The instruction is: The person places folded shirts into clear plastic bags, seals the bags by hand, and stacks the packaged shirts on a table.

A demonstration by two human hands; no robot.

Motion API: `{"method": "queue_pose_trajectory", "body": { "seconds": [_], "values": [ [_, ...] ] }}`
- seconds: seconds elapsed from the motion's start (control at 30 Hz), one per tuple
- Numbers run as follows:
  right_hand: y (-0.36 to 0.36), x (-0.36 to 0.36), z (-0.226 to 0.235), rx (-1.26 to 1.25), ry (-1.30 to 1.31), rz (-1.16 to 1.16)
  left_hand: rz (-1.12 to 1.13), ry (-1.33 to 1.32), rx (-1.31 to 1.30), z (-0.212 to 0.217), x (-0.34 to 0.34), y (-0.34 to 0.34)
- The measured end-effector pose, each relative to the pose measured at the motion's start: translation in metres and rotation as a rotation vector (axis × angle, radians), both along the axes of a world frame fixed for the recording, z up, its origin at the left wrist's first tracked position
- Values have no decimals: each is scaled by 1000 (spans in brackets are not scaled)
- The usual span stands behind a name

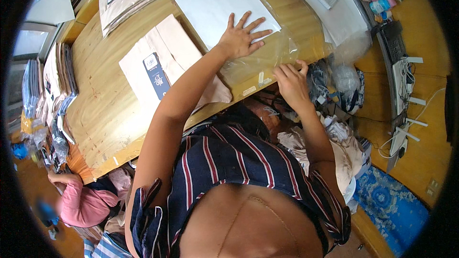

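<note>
Two hands were working on a clear plastic bag (260,57) that lay at the near edge of the wooden table (103,110), with a white sheet (215,5) inside it or under it; which one I cannot tell. The left hand (241,36) was pressed flat on the bag, fingers spread wide and holding nothing. The right hand (290,82) was at the bag's open end by the table edge, its fingers bent on the film; whether they pinched it is not clear. The bag looked very light, thin and slippery, so it probably creases easily and is best taken at its edge. A folded beige garment (162,62) with a dark label lay just beside it.
</note>
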State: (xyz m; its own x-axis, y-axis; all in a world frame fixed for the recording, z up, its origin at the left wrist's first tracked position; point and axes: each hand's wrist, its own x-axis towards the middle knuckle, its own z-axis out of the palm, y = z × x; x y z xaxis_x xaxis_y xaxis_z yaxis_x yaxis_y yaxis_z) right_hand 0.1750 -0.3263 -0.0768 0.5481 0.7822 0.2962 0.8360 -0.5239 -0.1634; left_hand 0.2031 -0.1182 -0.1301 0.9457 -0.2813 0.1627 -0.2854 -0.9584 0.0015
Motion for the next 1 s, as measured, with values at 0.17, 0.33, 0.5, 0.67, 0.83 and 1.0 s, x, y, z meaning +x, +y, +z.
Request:
{"method": "queue_pose_trajectory", "body": {
  "seconds": [0.17, 0.33, 0.5, 0.67, 0.83, 1.0],
  "values": [
    [34, -11, -2, 10, -5, -78, 7, 58, 16, 2, 1, -1],
    [20, -14, 0, 256, -16, -34, 10, 72, 0, 2, 1, 0],
    [-30, -22, -22, 301, 61, -116, -6, 85, -34, 2, 2, -9],
    [-66, -38, -34, 362, 362, -355, 12, 50, -189, 4, -23, -64],
    [-106, -50, -67, 676, 857, -634, 53, 2, -294, 3, -58, -118],
    [-109, -70, -111, 752, 924, -762, 16, 2, -486, 13, -74, -142]
  ]
}}
